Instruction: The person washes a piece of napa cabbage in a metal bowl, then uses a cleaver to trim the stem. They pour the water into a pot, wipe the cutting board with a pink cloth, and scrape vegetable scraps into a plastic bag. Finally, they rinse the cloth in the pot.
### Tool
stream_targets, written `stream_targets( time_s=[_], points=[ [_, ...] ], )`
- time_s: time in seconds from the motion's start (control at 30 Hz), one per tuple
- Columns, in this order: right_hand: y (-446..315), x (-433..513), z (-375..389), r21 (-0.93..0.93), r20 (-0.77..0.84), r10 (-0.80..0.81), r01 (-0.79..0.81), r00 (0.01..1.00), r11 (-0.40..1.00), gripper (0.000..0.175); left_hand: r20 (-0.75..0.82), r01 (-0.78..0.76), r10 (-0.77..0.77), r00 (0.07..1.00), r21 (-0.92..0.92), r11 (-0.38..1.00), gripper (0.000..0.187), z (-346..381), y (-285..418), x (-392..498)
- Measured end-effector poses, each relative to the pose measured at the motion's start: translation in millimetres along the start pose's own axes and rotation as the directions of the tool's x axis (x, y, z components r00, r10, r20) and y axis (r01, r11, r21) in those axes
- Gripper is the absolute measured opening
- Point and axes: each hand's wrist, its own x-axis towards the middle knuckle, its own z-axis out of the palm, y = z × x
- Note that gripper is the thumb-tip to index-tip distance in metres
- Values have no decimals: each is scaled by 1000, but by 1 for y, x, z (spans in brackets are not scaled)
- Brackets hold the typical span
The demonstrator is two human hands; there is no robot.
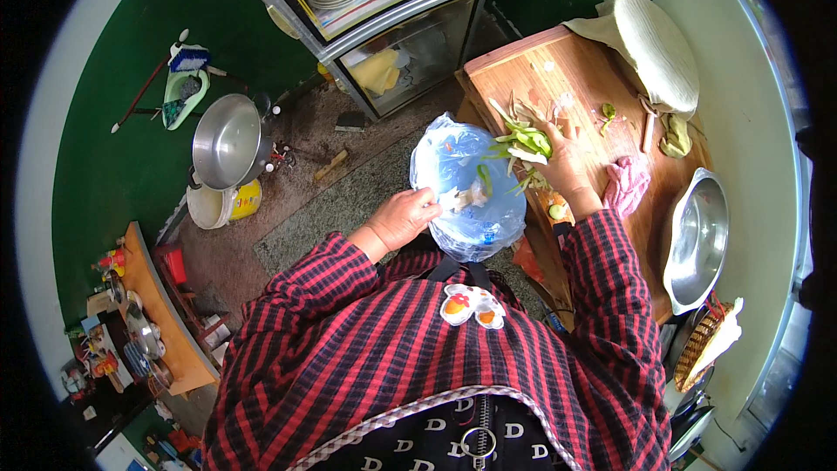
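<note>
My left hand (pixel 402 217) grips the near-left rim of a bin lined with a blue plastic bag (pixel 503 226). Some pale scraps (pixel 467 197) and a green piece (pixel 484 180) show inside the bag. At the edge of a wooden table (pixel 569 52), my right hand (pixel 563 160) has its fingers around a bunch of green and white vegetable trimmings (pixel 523 140). Part of that bunch hangs over the bin's opening. Close to my right wrist lies a pink cloth (pixel 628 184).
A steel basin (pixel 700 242), a peeler-like tool (pixel 649 127) and a green cloth (pixel 675 137) occupy the table's right side. Beyond it stands a glass-fronted cabinet (pixel 405 59). To the left, a metal pot (pixel 227 144) tops a white and yellow bucket (pixel 225 206).
</note>
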Motion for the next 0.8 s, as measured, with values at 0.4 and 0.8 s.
stream_targets(
  time_s=[0.4,0.8],
  points=[
    [-18,-5,-5,600,-172,226,-80,959,796,44,-17,23,-23,1000,-29,999,18,6,-2,-5],
    [-106,-49,67,95,505,-42,-8,862,995,114,-31,87,-88,996,-21,996,14,8,-5,-20]
  ],
)
